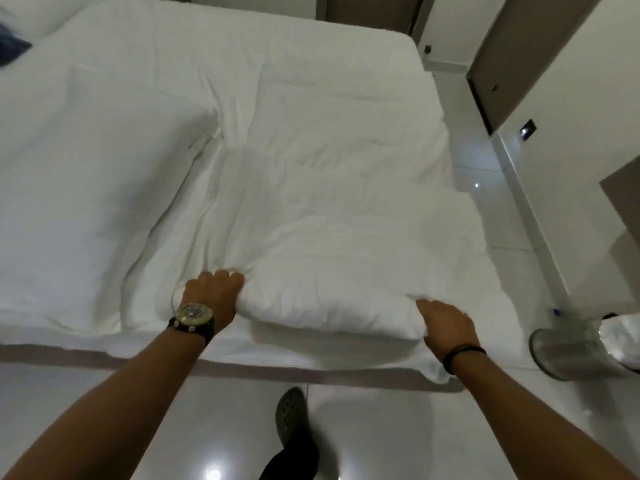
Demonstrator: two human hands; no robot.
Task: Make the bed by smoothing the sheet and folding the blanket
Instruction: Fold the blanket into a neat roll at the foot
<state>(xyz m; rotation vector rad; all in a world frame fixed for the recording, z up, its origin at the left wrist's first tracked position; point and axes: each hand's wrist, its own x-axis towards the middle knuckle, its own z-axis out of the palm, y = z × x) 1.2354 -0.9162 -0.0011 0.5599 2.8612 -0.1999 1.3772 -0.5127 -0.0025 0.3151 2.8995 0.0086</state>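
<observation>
White blanket (332, 237) mid-fold at near edge of bed (104, 355): left hand (211, 292) fingers curled into fold's left end, right hand (446, 323) fingers together gripping right end; next probably needs even lift-over, both ends together.

The bed (145, 57) is carrying a rumpled white sheet (86, 202) and a thick folded blanket (329, 209) lying toward 3 o'clock; a dark cushion (10, 46) is sitting at 10 o'clock.

Both hands (332, 306) gripping folded blanket (329, 237)

Head cam, looking fwd/down, close over bed (311, 98) edge
</observation>
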